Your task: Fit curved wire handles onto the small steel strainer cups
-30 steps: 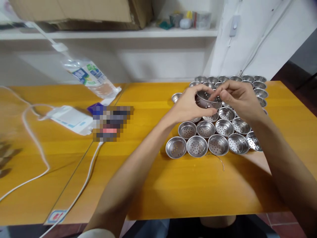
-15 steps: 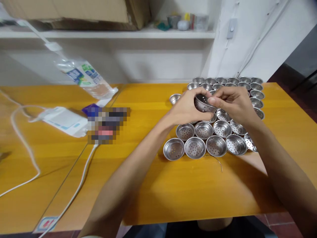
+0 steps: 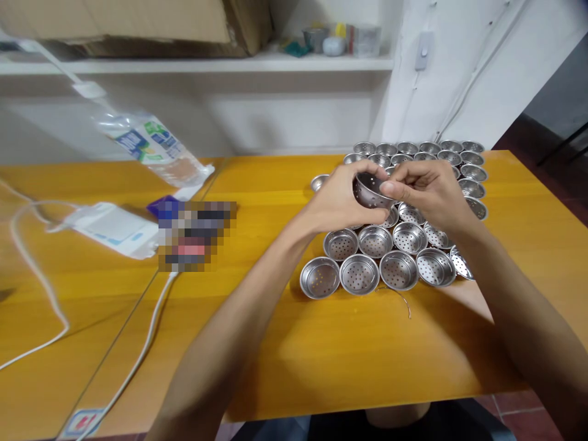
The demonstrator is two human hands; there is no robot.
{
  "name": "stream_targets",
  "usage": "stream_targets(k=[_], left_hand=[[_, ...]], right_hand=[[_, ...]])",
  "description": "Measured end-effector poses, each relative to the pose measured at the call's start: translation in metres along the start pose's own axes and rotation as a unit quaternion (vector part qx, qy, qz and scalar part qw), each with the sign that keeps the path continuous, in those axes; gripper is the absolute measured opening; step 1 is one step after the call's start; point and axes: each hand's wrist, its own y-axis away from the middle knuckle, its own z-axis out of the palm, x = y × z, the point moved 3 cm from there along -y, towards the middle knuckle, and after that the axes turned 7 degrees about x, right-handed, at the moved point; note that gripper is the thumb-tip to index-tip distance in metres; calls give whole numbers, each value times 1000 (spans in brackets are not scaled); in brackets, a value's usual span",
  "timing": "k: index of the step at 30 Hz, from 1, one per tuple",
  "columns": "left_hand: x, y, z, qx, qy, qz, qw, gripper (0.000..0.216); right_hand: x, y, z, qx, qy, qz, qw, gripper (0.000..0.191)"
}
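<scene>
My left hand [image 3: 337,202] is closed round a small perforated metal cup [image 3: 369,191], held tilted above the table. My right hand [image 3: 429,191] pinches the same cup at its right rim with fingers pressed together. Below and behind both hands, several like metal cups [image 3: 376,269] stand close-packed in rows on the yellow wooden table [image 3: 321,349]. A thin bent wire [image 3: 404,301] lies on the table just in front of the nearest row.
A clear plastic bag with a printed label [image 3: 151,147] and a white packet [image 3: 114,228] lie at the left, with white cables [image 3: 27,294] looping across the table. A shelf with a cardboard box [image 3: 138,24] and small jars [image 3: 340,40] runs along the back wall.
The cup in my hands has been turned so that its holed underside faces me more. Both hands have stayed over the rows of cups; the view has drifted a little.
</scene>
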Motion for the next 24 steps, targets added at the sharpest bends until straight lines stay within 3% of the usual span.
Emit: stream_targets(k=[15,20,24], left_hand=[[-8,-3,-4,-6,56,10,998,46],[-17,-6,-7,3,176,-8,984,59],[-20,-7,-11,-10,268,-32,963,56]], right_hand=[[-10,2,-1,14,26,-2,1000,49],[-23,4,2,43,53,-53,996,40],[-27,8,1,57,114,-106,986,33]])
